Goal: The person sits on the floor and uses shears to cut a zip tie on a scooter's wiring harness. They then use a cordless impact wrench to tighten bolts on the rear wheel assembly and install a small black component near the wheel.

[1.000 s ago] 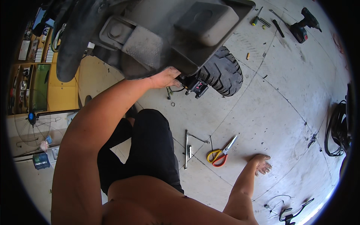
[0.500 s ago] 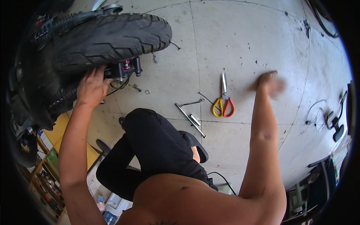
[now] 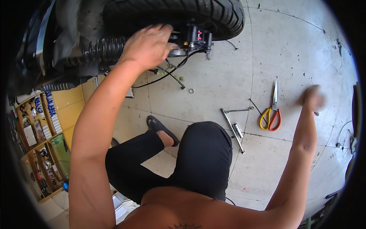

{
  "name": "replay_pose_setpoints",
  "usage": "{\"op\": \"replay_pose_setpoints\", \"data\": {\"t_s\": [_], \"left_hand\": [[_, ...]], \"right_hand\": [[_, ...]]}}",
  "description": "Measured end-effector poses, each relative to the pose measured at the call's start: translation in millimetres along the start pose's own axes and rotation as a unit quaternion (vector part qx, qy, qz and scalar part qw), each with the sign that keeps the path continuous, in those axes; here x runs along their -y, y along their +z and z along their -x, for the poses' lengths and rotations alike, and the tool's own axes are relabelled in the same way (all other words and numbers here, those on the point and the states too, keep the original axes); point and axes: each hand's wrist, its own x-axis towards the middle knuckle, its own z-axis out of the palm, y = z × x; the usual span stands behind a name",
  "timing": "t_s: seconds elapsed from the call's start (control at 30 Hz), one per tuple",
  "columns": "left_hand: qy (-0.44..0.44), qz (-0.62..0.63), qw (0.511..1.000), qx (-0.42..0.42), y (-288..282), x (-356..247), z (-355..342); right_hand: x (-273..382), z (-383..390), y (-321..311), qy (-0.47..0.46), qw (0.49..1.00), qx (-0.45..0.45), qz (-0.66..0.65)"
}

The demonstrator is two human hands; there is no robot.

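Observation:
My left hand reaches over a dark metal motorbike part beside the black tyre. Its fingers curl over that part and their tips are partly hidden; the thumb is on the near side. The coil spring of a shock absorber lies left of the hand. To its right is a black bracket-like assembly with pink details. Low over the floor at the far right, my right hand is blurred, so its fingers cannot be read. Scissors with one yellow and one red handle lie nearest to it.
Spanners and a small silver cylinder lie on the grey floor left of the scissors. A metal ring and a black cable are below the wheel. Shelves with parts stand at the left. My sandalled foot is below the wheel.
The view has shifted left, so the wheel, tools and both hands appear farther right. My left hand stays at the motorbike part, and my right hand is still low at the floor.

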Motion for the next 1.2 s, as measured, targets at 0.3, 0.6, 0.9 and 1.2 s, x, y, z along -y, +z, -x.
{"op": "replay_pose_setpoints", "data": {"t_s": [0.3, 0.6, 0.9, 1.2], "left_hand": [[-0.031, 0.050, 0.997, 0.040, -2, -2, 5], [-0.038, 0.055, 0.996, 0.059, -7, -7, 0], [-0.063, 0.058, 0.996, 0.002, -16, -14, -3], [0.072, 0.411, 0.835, 0.359, -14, 64, 217]], "right_hand": [[-85, 4, -29, -0.180, 0.981, 0.064, -0.011], [-84, 43, -55, -0.045, 0.993, 0.024, 0.102], [-153, -5, 63, -0.055, 0.794, -0.236, 0.557], [-149, -109, 31, -0.241, 0.958, 0.126, 0.094]]}}
